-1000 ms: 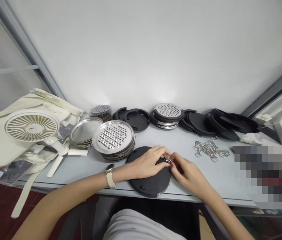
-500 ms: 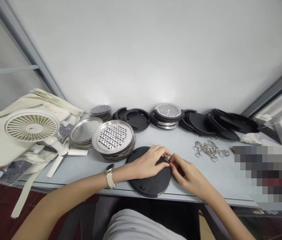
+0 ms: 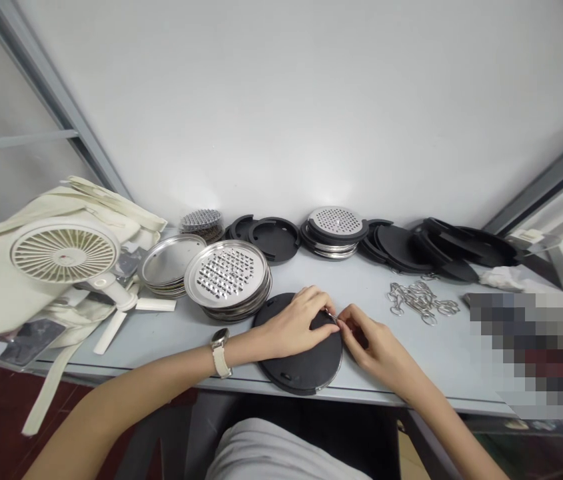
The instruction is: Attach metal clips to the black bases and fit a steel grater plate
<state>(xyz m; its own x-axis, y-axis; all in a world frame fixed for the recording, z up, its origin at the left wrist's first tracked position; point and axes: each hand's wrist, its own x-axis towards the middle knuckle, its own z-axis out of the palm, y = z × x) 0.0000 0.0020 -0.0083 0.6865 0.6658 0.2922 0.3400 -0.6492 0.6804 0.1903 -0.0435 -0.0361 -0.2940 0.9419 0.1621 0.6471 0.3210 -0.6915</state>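
Left hand on black disc, flat at surface's front edge; fingers bent, slightly apart. Right hand fingers pinched on small metal piece at disc's rim.

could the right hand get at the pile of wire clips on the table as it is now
Probably yes: the pile of wire clips lies loose beyond the right hand, with only bare tabletop seen between. It looks busy at the black disc's edge, though, so it would likely have to let go first.
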